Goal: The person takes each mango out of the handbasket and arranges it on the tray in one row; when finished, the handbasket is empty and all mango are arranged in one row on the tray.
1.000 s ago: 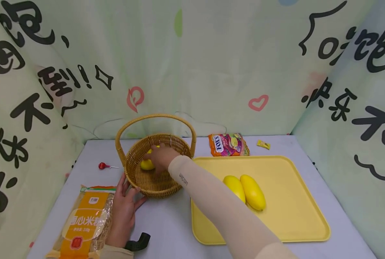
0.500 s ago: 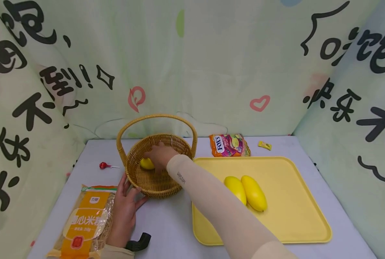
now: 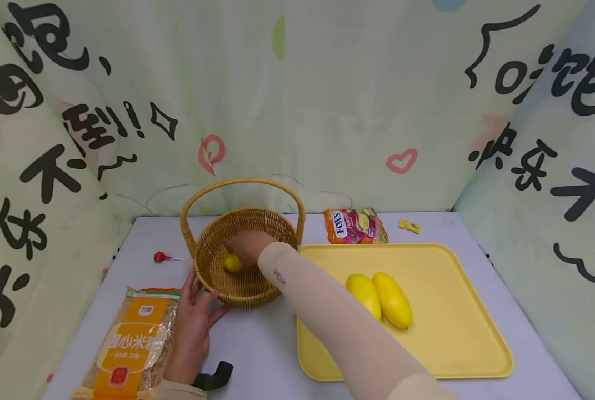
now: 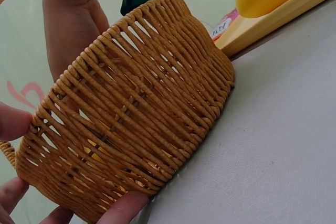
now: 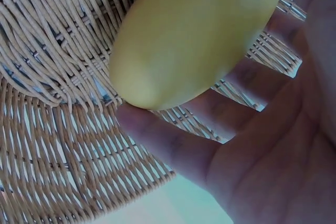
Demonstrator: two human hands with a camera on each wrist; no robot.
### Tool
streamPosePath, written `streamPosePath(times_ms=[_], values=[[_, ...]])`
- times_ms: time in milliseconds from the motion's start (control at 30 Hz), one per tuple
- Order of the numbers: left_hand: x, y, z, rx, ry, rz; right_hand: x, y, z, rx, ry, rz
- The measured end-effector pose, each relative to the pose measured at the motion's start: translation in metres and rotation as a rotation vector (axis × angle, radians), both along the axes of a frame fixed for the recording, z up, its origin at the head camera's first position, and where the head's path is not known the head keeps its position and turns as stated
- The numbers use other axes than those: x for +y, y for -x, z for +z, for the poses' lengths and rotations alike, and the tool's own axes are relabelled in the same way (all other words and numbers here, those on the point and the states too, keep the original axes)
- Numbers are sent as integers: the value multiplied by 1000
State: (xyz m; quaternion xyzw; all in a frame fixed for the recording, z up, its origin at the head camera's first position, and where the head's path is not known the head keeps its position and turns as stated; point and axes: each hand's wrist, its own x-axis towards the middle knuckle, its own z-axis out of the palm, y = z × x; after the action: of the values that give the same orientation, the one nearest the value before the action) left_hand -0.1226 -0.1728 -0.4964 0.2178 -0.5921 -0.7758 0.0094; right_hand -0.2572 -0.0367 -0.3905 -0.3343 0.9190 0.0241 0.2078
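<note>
A round wicker basket (image 3: 247,289) with a tall arched handle stands at the back of the table. Inside it, my right hand (image 3: 249,247) grips a yellow mango (image 5: 194,40); the fingers pass behind the fruit in the right wrist view. Only the mango's rounded end shows in the head view. Spread along the basket's outer left front side is my left hand (image 3: 192,328). Its fingertips (image 4: 13,121) touch the wicker near the rim, and another finger lies low by the base. Two more mangoes (image 3: 393,300) lie side by side on a yellow tray (image 3: 447,328).
An orange-labelled clear bag (image 3: 132,339) lies beside the left forearm. A red lollipop (image 3: 161,256) rests left of the basket. Behind the tray are a colourful candy bag (image 3: 355,226) and a small yellow wrapped sweet (image 3: 409,225). Printed curtains (image 3: 337,111) surround the table.
My right hand has shifted and turned slightly within the basket, and the mango's visible end has moved a little right and nearer. The left hand and basket have kept their places.
</note>
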Motion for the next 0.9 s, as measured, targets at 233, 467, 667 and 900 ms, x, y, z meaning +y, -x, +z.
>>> streamPosePath(times_ms=[233,467,667,900], values=[[0,-1,0,-8,-5,-5,7,-5,0,-31,-10,-3],[1,-1,1,2,4,-12,10,-4,1,-53,-42,-17],[0,-1,1,9,3,-15,11,-1,2,-103,-13,-59],[-1,-1,0,18,4,-17,12,1,2,-114,0,-59]])
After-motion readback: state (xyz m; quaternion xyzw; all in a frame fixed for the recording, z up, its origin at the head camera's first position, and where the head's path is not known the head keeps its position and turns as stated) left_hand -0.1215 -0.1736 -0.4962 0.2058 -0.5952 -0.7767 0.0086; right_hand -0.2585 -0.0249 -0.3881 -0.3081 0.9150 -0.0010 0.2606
